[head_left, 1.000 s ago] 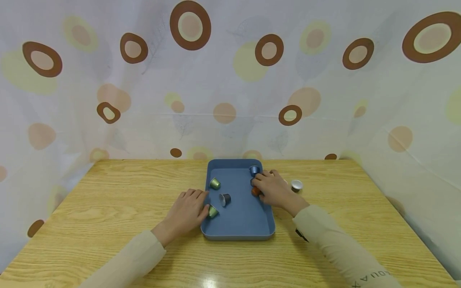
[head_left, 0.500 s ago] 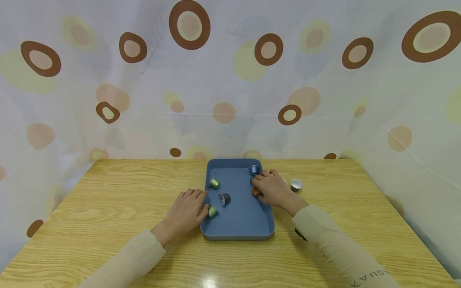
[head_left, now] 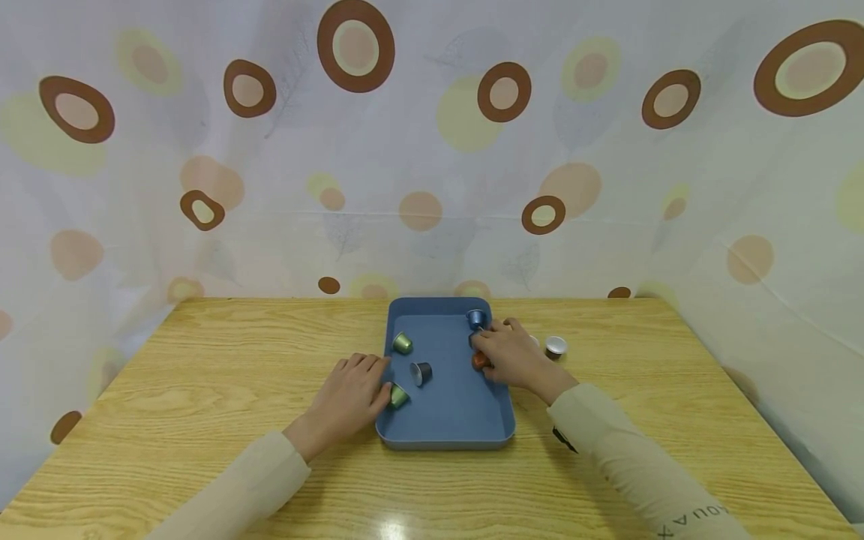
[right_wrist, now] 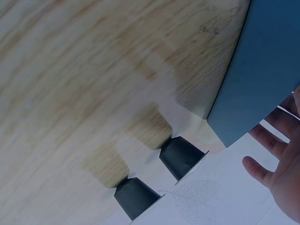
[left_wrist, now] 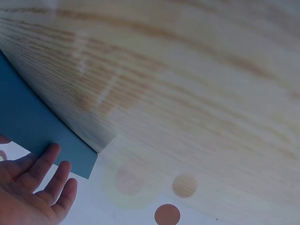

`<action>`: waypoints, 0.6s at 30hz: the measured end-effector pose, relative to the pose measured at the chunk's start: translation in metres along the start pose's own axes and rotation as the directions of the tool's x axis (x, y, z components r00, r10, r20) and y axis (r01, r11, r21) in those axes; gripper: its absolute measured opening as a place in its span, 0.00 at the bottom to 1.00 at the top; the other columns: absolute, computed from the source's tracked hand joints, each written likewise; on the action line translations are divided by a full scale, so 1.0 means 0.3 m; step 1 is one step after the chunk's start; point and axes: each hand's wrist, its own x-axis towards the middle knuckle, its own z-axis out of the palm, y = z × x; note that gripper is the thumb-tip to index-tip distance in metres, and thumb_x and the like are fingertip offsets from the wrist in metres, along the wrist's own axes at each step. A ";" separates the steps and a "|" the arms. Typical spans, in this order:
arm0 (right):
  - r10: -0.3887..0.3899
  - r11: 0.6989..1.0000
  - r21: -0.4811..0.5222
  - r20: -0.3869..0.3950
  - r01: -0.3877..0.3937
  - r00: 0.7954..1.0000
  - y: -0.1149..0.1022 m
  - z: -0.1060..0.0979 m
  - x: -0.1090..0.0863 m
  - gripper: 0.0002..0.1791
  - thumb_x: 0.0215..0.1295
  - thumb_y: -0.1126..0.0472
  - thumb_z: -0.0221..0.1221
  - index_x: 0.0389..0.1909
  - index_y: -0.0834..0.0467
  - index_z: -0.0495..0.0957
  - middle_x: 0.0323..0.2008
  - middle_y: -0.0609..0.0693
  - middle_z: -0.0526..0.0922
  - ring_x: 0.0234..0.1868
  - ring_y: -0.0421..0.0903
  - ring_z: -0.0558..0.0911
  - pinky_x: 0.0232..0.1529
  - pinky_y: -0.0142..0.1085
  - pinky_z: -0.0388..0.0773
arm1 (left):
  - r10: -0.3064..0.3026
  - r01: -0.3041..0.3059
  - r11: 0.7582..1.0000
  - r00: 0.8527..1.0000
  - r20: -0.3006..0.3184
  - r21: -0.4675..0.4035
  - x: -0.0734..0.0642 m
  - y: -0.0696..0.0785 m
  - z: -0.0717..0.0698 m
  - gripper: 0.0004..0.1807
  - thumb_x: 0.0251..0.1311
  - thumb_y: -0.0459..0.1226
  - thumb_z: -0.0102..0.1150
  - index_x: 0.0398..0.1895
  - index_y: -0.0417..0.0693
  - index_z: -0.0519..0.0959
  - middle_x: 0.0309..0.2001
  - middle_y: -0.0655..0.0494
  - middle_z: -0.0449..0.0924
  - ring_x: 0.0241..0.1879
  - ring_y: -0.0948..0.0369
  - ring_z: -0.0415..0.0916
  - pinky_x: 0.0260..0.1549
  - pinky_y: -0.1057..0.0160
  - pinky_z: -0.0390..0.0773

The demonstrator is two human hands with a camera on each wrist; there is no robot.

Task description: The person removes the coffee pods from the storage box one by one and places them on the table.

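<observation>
In the head view a blue tray (head_left: 445, 433) lies on the wooden table. My left hand (head_left: 347, 397) rests at its left rim with fingers relaxed, the thumb beside a green coffee capsule (head_left: 398, 396). My right hand (head_left: 516, 356) reaches over the right rim. Its index finger and thumb pinch an orange coffee capsule (head_left: 481, 361), mostly covered by the hand. A dark capsule (head_left: 472, 340) shows at the index fingertip, with a blue capsule (head_left: 475, 319) just behind it. In the right wrist view the other fingers lie outside the tray wall (right_wrist: 262, 70).
Another green capsule (head_left: 403, 343) lies by the tray's left wall, and a grey capsule (head_left: 421, 373) is on its side near the middle. Two dark capsules, one with its white lid (head_left: 556, 345) up, stand on the table right of the tray. A patterned cloth (head_left: 418, 150) hangs behind.
</observation>
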 end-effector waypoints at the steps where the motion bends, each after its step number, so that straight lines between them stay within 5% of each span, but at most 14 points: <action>1: -0.002 1.000 0.002 -0.001 0.002 1.000 0.001 0.001 0.000 0.12 0.49 0.55 0.65 0.33 0.51 0.74 0.31 0.45 0.80 0.39 0.48 0.73 0.51 0.52 0.69 | -0.001 0.001 1.000 1.000 0.002 0.001 0.000 0.000 0.001 0.23 0.63 0.45 0.45 0.56 0.42 0.72 0.50 0.51 0.77 0.51 0.53 0.72 0.49 0.55 0.72; 18: -0.038 0.999 -0.026 -0.048 0.036 0.998 0.010 0.001 -0.001 0.11 0.51 0.52 0.63 0.33 0.50 0.75 0.34 0.46 0.77 0.41 0.49 0.75 0.49 0.50 0.70 | -0.009 0.009 1.000 1.000 0.016 -0.007 0.001 0.001 -0.005 0.23 0.64 0.45 0.45 0.57 0.42 0.72 0.50 0.51 0.77 0.51 0.53 0.71 0.50 0.55 0.71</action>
